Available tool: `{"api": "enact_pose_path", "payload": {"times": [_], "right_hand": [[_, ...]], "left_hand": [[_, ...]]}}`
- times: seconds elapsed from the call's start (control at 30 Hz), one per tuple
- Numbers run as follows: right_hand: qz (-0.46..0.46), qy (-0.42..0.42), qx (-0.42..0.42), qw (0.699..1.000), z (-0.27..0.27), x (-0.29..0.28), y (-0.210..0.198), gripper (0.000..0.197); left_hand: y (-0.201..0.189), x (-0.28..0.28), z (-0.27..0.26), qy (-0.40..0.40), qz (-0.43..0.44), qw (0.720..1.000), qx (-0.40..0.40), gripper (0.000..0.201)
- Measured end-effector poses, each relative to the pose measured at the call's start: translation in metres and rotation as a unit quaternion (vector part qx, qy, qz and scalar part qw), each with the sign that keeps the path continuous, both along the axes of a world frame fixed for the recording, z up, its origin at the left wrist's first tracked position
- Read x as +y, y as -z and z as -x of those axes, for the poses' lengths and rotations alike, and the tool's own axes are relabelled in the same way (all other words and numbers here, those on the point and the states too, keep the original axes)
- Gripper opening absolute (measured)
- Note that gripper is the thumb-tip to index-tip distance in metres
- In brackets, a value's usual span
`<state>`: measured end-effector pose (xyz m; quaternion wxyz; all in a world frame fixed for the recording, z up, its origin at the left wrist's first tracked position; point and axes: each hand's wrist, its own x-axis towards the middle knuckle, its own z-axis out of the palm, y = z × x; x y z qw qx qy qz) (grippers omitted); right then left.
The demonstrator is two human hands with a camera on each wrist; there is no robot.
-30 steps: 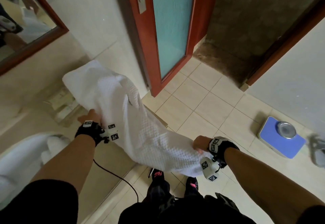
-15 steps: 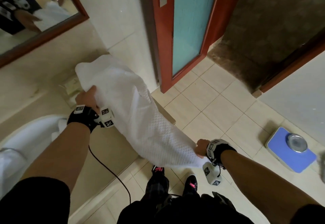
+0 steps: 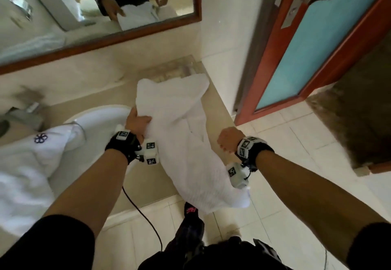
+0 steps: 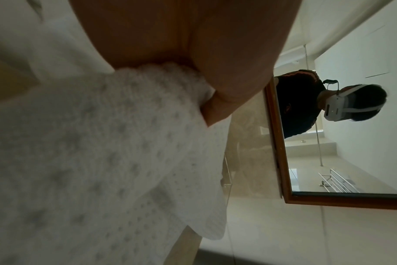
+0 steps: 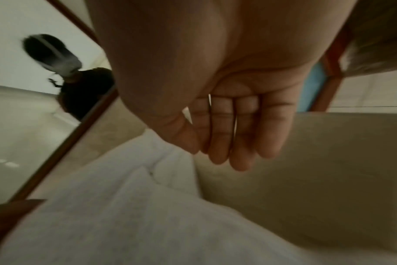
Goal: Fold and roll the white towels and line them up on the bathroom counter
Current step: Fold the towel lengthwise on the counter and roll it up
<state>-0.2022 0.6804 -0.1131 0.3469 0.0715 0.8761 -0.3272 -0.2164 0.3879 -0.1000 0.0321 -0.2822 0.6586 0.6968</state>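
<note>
Hiding left hand (image 3: 135, 122) fingertips: towel (image 3: 179, 134)

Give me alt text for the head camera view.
The left hand grips a white towel draped across the bathroom counter, its near end hanging over the edge; the right hand hovers beside it, holding nothing.

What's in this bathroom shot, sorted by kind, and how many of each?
White towels: 2, the waffle towel and the emblem towel lying in the sink
Hands: 2, left hand and right hand
Mirror: 1
Door: 1
Sink: 1
Total: 7
</note>
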Motion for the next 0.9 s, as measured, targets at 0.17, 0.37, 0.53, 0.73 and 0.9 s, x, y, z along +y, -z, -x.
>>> {"api": "enact_pose_path", "payload": {"times": [0.17, 0.37, 0.53, 0.73, 0.9], "right_hand": [[0.111, 0.076, 0.038, 0.99, 0.054, -0.062, -0.017, 0.009], [0.112, 0.112, 0.055, 0.986, 0.111, -0.11, 0.003, 0.052], [0.133, 0.174, 0.002, 0.976, 0.131, -0.14, 0.017, 0.084], [0.096, 0.21, -0.009, 0.973, 0.144, -0.153, 0.033, 0.081], [0.234, 0.24, 0.02, 0.942, 0.157, -0.162, 0.009, 0.014]], "left_hand": [[0.006, -0.011, 0.011, -0.004, -0.076, 0.997, -0.024, 0.058], [0.01, -0.032, 0.042, 0.027, -0.179, 0.982, -0.057, 0.049], [0.013, -0.058, 0.071, 0.035, -0.223, 0.974, -0.034, 0.034], [0.021, -0.069, 0.092, 0.051, -0.095, 0.989, -0.102, 0.031], [0.01, -0.082, 0.111, 0.069, -0.153, 0.983, -0.069, 0.026]]}}
